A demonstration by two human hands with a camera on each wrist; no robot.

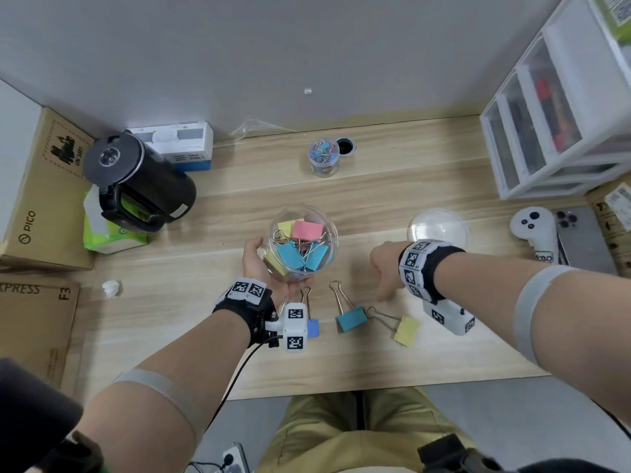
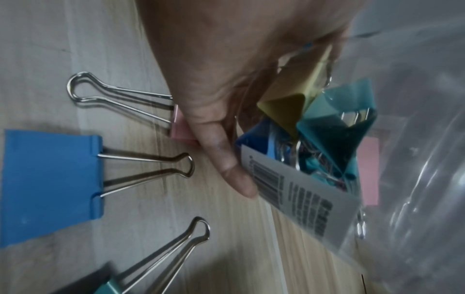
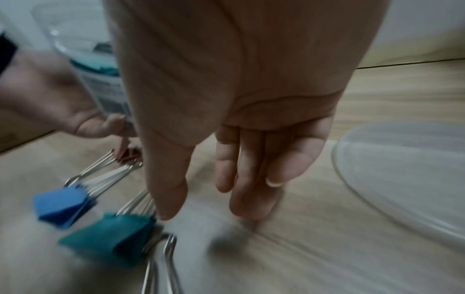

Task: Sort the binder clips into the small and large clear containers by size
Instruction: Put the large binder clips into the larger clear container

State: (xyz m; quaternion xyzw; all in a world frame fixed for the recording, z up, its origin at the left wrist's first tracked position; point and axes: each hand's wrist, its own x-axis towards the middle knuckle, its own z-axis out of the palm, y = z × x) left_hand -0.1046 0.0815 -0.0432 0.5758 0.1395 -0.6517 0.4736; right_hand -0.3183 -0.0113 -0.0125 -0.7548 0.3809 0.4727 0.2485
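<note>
Blue binder clip (image 2: 50, 187) lies on the table (image 1: 375, 363) beside a teal clip (image 1: 351, 320). Left hand (image 1: 263, 268) fingers curl around the large clear container (image 1: 302, 244); right hand (image 3: 226, 119) hangs with fingers relaxed, holding nothing.

Even light, blurred wrist views

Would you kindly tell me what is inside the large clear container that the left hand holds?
The large clear container holds big binder clips: teal, pink and yellow on top. Lower ones are covered, so no count.
</note>
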